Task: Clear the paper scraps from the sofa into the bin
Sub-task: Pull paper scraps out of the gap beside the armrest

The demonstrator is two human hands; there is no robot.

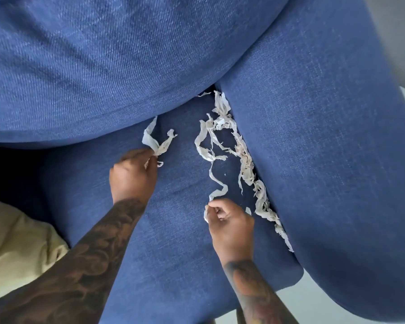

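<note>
White paper scraps [244, 157] strung lengthwise along sofa [173, 230] armrest crease, just beyond right hand [229, 224]; both hands' fingers pinching strips, left hand [132, 173] farther away.

White torn paper scraps [243, 157] lay in a tangled line on the blue sofa [173, 230] seat, packed along the crease beside the armrest. My left hand [132, 174] pinched a twisted scrap [158, 143] near the back cushion. My right hand [229, 220] pinched the near end of a long curling strip [216, 185]. No bin was observed.
</note>
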